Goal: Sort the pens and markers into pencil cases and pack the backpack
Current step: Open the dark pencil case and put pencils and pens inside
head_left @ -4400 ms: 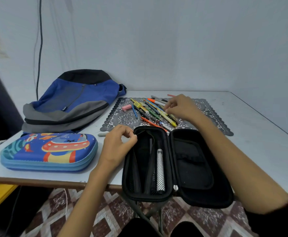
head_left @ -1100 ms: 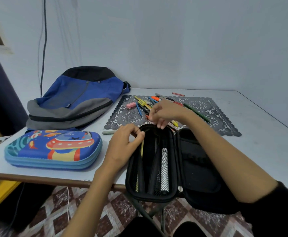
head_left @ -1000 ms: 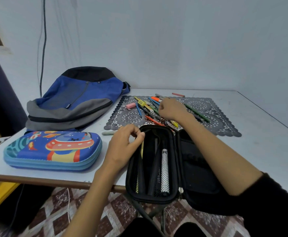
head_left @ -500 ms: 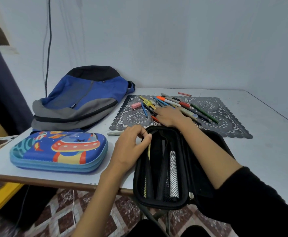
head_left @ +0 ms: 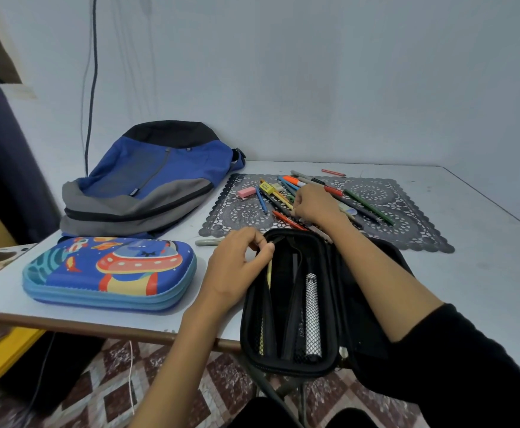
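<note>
Since the earliest frame, a yellow pencil has been added to the open black pencil case, beside a silver mesh-patterned pen, and the right hand has been returned to the pens and markers scattered on the lace mat. Sorting is judged to be at an early stage. Right-hand fingers are curled down onto the pile; whether a pen is held cannot be told. The case's far rim is pinched by the left hand, thumb against curled forefinger. Next, one pen must be isolated and slid under an elastic loop. The cartoon pencil case lies shut and the backpack flat, contents unseen.
</note>
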Tool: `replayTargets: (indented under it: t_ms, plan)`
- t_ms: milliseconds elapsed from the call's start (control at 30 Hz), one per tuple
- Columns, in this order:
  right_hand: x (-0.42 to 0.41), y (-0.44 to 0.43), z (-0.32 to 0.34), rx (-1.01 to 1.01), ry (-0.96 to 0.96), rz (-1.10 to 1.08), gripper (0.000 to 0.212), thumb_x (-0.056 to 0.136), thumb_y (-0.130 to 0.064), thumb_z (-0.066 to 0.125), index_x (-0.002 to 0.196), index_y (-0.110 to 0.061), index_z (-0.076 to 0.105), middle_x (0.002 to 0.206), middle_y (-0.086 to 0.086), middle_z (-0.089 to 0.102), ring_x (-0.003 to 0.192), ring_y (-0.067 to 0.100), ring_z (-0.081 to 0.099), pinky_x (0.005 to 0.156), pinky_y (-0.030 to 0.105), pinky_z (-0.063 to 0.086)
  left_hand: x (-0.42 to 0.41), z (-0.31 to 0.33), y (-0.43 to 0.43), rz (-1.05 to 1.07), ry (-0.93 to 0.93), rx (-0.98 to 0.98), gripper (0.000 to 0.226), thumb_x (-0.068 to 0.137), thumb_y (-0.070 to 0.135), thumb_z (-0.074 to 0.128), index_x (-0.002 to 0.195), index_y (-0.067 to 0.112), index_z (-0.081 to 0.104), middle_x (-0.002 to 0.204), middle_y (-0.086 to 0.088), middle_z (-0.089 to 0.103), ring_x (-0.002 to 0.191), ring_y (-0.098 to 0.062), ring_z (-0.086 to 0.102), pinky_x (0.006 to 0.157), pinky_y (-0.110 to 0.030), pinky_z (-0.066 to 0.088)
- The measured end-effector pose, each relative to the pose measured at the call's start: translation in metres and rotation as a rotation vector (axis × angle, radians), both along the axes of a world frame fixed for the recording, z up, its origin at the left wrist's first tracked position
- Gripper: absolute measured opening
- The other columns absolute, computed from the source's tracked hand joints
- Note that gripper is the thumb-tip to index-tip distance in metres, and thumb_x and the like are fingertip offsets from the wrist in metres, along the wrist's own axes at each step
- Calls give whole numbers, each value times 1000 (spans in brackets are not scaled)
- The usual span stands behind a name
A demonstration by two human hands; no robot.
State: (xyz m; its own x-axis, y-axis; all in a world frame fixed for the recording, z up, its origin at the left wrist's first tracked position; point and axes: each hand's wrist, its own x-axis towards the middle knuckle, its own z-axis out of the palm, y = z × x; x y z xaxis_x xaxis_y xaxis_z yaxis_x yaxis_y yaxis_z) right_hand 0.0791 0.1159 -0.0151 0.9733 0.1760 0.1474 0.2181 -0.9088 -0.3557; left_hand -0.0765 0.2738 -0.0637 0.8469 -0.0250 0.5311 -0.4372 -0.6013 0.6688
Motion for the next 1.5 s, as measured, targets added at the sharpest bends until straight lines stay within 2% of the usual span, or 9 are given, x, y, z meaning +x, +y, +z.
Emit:
replayTargets:
  t_ms: [200, 267, 333, 433, 600, 800, 1067, 1267, 1500]
  plan:
    - [-15, -5, 9, 278, -100, -67, 16, 78, 2, 63, 93, 2, 66, 110, 17, 66, 99, 30, 62, 75, 36, 52, 1, 1, 0, -8, 4, -14, 27, 82, 51, 49, 76, 26, 56, 81, 10, 62, 77, -9, 53, 65, -28, 34]
    - [-19, -10, 17, 520, -177, -81, 16, 74, 0, 68, 88, -7, 62, 104, 12, 67, 91, 23, 61, 66, 30, 47, 0, 0, 1, -7, 4, -18, 26, 83, 51, 50, 76, 26, 56, 81, 10, 62, 79, -10, 54, 64, -29, 35]
    - [-21, -15, 28, 743, -221, -73, 18, 75, -2, 70, 88, -11, 60, 90, 8, 67, 81, 22, 64, 67, 37, 54, 0, 0, 1, -6, 7, -17, 24, 85, 47, 53, 76, 25, 57, 81, 10, 62, 76, -8, 53, 64, -28, 34]
    - [-25, -19, 48, 856, -324, -38, 20, 79, 1, 65, 90, -14, 58, 88, 10, 66, 76, 23, 67, 67, 44, 59, -1, 1, 0, -15, 5, -18, 20, 86, 39, 55, 76, 23, 57, 80, 9, 62, 70, -2, 48, 63, -25, 32]
    - [-40, -24, 83, 1021, -515, 32, 24, 80, -5, 68, 97, -15, 55, 81, 9, 65, 69, 20, 68, 56, 27, 56, 1, 0, -1, -11, 3, -18, 20, 86, 37, 57, 76, 20, 58, 79, 8, 62, 68, -1, 49, 63, -23, 32]
    - [-53, -30, 92, 1115, -154, 126, 14, 78, -3, 74, 89, -6, 66, 72, 10, 68, 53, 16, 61, 52, 23, 48, 1, -1, 0, -6, 8, -32, 18, 86, 34, 59, 76, 20, 58, 79, 7, 62, 62, 4, 47, 61, -23, 33]
    - [-66, -36, 62, 895, 360, 266, 20, 80, 4, 71, 98, 6, 62, 82, 17, 69, 58, 16, 65, 61, 22, 57, 0, -1, 0, 0, 5, -20, 17, 92, 22, 64, 76, 17, 58, 80, 5, 62, 62, 3, 47, 59, -20, 33]
    - [-84, -29, 49, 604, 695, 405, 20, 80, 5, 70, 99, 5, 64, 84, 14, 72, 76, 21, 72, 69, 23, 58, 2, -1, -1, -5, -13, -28, 25, 85, 42, 55, 76, 19, 58, 78, 7, 62, 72, -5, 53, 63, -22, 37]
    - [-88, -18, 48, 316, 565, 433, 27, 76, 3, 77, 101, 3, 66, 81, 12, 72, 66, 15, 69, 54, 17, 52, 3, -2, 0, -5, -9, -17, 32, 83, 54, 46, 80, 24, 57, 82, 8, 61, 75, -7, 53, 64, -25, 36]
